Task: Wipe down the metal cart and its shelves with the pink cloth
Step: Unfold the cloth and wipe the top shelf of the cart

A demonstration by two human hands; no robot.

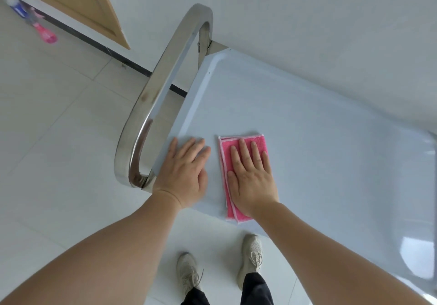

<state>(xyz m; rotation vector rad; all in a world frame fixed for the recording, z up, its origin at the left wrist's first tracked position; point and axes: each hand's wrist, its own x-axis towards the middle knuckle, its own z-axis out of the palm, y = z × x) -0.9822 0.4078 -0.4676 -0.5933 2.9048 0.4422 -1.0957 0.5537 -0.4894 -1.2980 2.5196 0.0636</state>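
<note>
Pink folded microfibre cloth (238, 177) lies on the pale glossy top shelf of the metal cart (307, 139), its near end overhanging the edge. My right hand (251, 179) presses it flat, fingers spread; my left hand (183, 174) rests flat beside the curved steel handle (160, 89). Pushing hard could roll the cart or drag the cloth off.

The right hand (251, 177) presses the pink cloth (236, 179) flat on the cart top (319, 139), left hand (183, 174) beside it.

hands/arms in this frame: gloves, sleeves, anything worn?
Nothing worn. Left hand and right hand are bare: no gloves, no rings, watch or wristband showing. Both forearms are bare up to the frame edge, with no sleeve in sight.
</note>
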